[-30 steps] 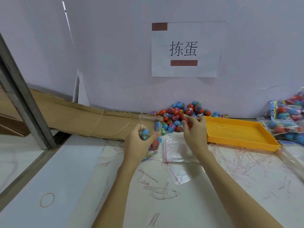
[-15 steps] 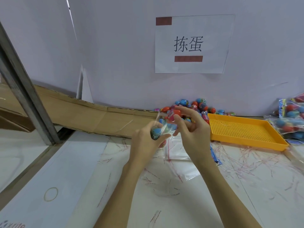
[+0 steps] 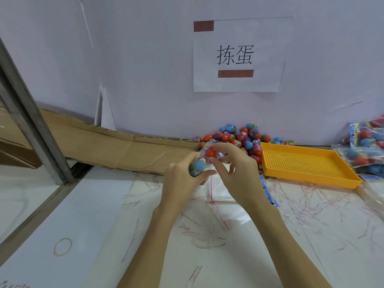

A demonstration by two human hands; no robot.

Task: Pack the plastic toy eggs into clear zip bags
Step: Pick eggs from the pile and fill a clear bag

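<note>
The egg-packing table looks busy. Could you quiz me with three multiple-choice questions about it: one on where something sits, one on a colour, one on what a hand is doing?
1. Where is the pile of loose eggs?
A. Against the back wall, left of the tray
B. Inside the tray
C. On the cardboard at far left

2. What colour is the perforated tray?
A. Green
B. Yellow-orange
C. White

3. What is the left hand doing?
A. Lying flat on the table
B. Pointing at the paper sign
C. Gripping a clear bag with a blue egg in it

Answers: 1 A, the heap lies at the foot of the wall beside the tray's left end. 2 B, the tray's rim and mesh floor are yellow-orange. 3 C, the fingers curl round the bag, and the blue egg shows through it, while the right hand brings a red egg to the bag's mouth.
</note>
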